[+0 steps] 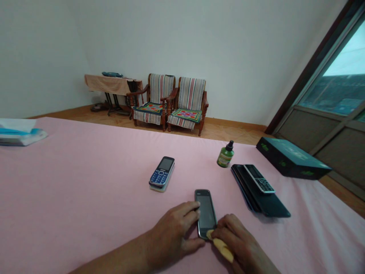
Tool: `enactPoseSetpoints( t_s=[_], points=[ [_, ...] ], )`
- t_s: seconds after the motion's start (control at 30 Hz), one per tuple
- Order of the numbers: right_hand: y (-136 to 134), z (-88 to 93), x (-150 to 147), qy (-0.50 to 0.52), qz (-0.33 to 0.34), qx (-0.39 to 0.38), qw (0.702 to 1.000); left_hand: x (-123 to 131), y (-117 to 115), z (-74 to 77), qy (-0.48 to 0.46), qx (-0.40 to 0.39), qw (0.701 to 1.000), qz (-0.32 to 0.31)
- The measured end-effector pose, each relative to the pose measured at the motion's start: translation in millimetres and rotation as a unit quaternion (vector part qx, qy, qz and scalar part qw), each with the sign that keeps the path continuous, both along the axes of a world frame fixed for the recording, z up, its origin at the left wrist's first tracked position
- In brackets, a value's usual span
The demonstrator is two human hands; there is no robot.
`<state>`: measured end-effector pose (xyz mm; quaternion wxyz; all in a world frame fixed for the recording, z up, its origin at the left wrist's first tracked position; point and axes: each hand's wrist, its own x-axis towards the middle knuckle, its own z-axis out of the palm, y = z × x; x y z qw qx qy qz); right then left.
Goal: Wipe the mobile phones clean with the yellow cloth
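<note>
A dark touchscreen phone [205,212] lies face up on the pink tablecloth [85,190]. My left hand [173,232] rests beside it, fingers curled against the phone's left edge and holding it steady. My right hand [239,243] is closed on a folded yellow cloth [221,246], whose tip touches the phone's lower end.
A blue keypad phone [162,173] lies further back on a pale pad. A green spray bottle [226,155], a slim keypad phone [259,179] on stacked dark tablets [265,201], and a dark box [292,158] are to the right. A tissue pack [19,132] sits far left.
</note>
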<state>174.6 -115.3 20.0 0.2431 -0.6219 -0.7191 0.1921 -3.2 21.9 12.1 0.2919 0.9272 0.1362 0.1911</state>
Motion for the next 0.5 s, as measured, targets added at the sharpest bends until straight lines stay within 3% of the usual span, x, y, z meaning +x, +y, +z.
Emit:
enactPoseSetpoints(
  t_s=[0.33,0.5],
  points=[
    [4,8.9,8,0.041,-0.024,0.041,0.998,1,-1,1.7,0.003,-0.006,1.0,0.006],
    [11,5.3,-1,-0.023,-0.01,0.036,0.999,1,0,1.4,-0.013,-0.007,1.0,-0.004]
  ],
)
